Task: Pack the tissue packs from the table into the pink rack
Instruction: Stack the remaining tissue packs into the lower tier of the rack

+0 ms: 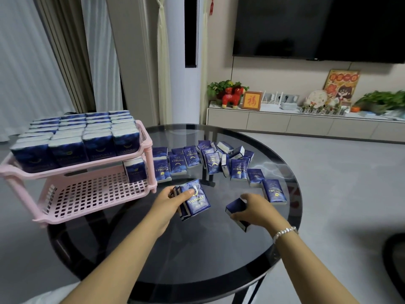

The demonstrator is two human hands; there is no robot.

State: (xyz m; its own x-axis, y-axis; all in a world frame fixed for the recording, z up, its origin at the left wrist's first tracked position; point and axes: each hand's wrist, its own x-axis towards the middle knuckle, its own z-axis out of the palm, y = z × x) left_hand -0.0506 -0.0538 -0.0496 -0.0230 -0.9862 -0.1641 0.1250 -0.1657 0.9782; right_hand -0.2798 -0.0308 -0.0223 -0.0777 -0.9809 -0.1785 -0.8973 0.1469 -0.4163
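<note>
A two-tier pink rack point(92, 194) stands at the table's left edge. Its top shelf is packed with several upright dark blue tissue packs point(74, 137). A single pack point(135, 170) stands at the back right of the lower shelf. Several loose packs point(203, 161) lie scattered across the middle of the round glass table point(197, 249). My left hand point(173, 199) grips a small stack of packs point(195, 199) just right of the rack's lower shelf. My right hand point(254, 209) holds another pack point(236, 208) low over the table.
One pack point(274, 190) lies alone beyond my right hand. Behind the table are a low TV cabinet point(306, 123) with ornaments and plants, a wall-mounted TV point(317, 27) and curtains at the left.
</note>
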